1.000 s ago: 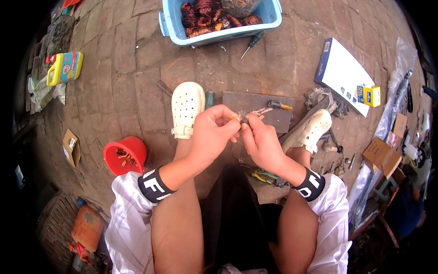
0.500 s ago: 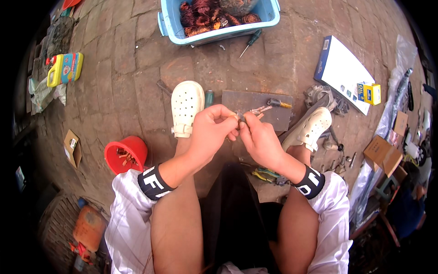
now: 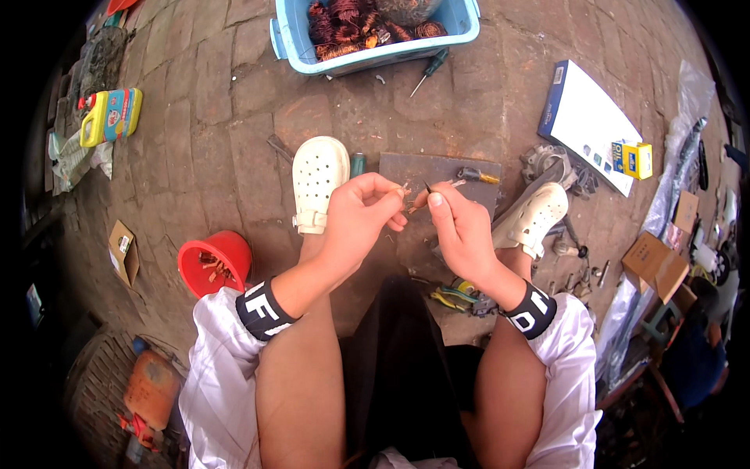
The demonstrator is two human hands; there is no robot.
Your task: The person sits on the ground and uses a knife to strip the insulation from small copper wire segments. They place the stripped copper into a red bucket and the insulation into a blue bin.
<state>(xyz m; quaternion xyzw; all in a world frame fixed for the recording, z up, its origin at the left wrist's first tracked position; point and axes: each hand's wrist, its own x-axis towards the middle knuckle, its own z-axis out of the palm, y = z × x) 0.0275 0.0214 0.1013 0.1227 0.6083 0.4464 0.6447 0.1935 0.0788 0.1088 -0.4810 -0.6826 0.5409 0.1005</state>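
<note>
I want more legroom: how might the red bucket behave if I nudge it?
The red bucket is probably light, as only a small pile of copper-coloured pieces shows inside. Those look loose, so they may shift as it moves. Its smooth wall could feel slippery.

Left fingers [image 3: 386, 206] and right fingers [image 3: 439, 206] seem pinched, facing each other, just apart.

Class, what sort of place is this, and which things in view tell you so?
Probably a small repair or salvage workshop: a blue plastic tub of copper-coloured wire coils, a screwdriver beside it and loose metal machine parts on brick paving suggest it.
</note>
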